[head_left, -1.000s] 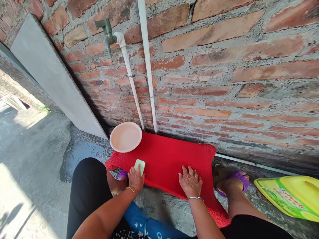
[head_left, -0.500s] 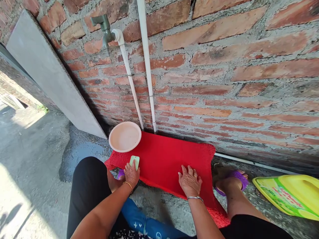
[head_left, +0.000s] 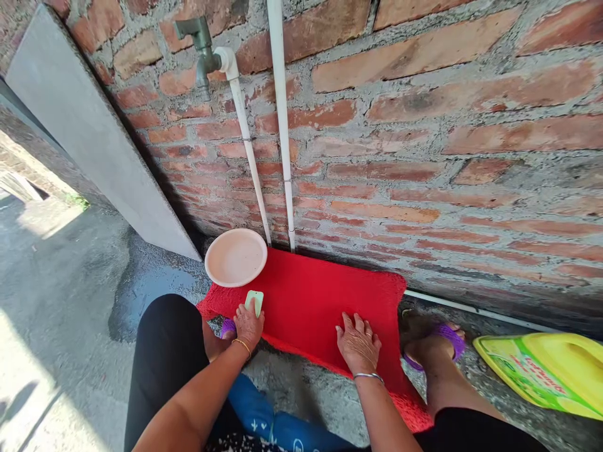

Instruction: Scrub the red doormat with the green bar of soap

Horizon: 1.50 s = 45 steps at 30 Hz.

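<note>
A wet-looking red cloth [head_left: 306, 301] with a textured border lies spread over a low, bench-like support, its edges hanging down. On its left part my left hand [head_left: 249, 323] grips a pale green, flat, rounded rectangular block [head_left: 255, 300] with a small hole near its far end. The block's underside is hidden, so its kind is unclear. My right hand [head_left: 360, 342] lies flat on the right part of the cloth, fingers spread and holding nothing. A pale pink basin [head_left: 236, 257] stands at the cloth's back left corner.
A yellow detergent bottle [head_left: 546, 370] lies on the floor at right. Behind the cloth rise a brick wall [head_left: 377, 169], white pipes [head_left: 284, 125] and a tap [head_left: 201, 53]. A grey slab [head_left: 98, 138] leans at left, near wet concrete [head_left: 151, 282].
My left hand and the pale green block have shifted very slightly toward the wall. My right hand keeps its place on the cloth. The camera view has tilted a little.
</note>
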Each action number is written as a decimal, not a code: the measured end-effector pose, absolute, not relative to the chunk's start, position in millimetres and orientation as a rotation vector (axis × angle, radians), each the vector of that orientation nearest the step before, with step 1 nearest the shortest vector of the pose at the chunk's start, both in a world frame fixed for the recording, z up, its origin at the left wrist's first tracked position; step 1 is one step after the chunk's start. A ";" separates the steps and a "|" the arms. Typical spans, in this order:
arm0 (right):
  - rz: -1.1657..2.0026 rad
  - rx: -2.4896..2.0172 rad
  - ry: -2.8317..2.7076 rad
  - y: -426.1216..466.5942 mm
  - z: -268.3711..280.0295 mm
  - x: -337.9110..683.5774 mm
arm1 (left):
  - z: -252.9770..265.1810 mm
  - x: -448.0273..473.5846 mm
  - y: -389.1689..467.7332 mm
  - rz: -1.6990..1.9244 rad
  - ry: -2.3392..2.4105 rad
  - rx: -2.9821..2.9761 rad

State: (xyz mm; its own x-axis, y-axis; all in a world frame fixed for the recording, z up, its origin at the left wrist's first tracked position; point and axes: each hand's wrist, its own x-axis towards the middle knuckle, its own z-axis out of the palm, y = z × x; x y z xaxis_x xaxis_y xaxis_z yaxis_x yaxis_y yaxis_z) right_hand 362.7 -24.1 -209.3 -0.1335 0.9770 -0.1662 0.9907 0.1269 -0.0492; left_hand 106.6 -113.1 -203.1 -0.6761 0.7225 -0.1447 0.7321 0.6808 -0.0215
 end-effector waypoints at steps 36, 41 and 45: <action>-0.147 1.998 2.310 -25.7 -214.5 364.1 | -222.2 143.6 -117.7 -0.080 2.694 1.474; -0.209 2.003 2.308 -25.9 -213.9 364.2 | -226.1 158.2 -112.7 -0.090 2.689 1.490; -0.198 2.016 2.320 -26.2 -215.1 364.4 | -238.4 199.3 -123.1 -0.118 2.370 1.755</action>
State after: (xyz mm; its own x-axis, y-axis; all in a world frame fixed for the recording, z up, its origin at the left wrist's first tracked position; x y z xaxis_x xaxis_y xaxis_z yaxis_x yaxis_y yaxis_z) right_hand 364.4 -26.2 -215.1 -0.1422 0.9812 -0.1304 0.9891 0.1358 -0.0566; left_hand 199.3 -123.1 -238.4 -0.2814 0.9388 -0.1986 0.9539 0.2962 0.0486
